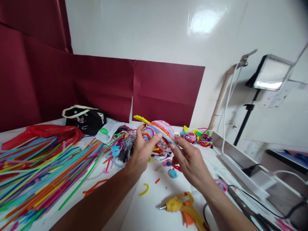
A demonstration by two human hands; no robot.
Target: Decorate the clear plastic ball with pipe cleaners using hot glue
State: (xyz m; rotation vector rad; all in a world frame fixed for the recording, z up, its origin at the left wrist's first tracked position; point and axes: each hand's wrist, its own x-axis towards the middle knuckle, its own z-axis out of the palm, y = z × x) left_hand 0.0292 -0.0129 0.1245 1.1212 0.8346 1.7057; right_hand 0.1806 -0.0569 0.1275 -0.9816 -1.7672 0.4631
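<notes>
My left hand [140,150] grips a round ball [160,129] wrapped in pink, blue and orange pipe cleaners, with a yellow horn [141,119] sticking out at its upper left. My right hand [190,158] pinches a light blue pipe cleaner [171,140] against the ball's right side. Both hands hover above the white table [149,205]. Below them lie small coiled pieces [172,173] and short yellow and orange scraps [144,190].
A big spread of colourful pipe cleaners [40,170] covers the left of the table. A yellow glue gun [185,207] lies near the front. Two finished colourful figures [197,136] stand at the back right. A black bag [84,118], scissors [237,195] and a lamp on a stand [269,73] are around.
</notes>
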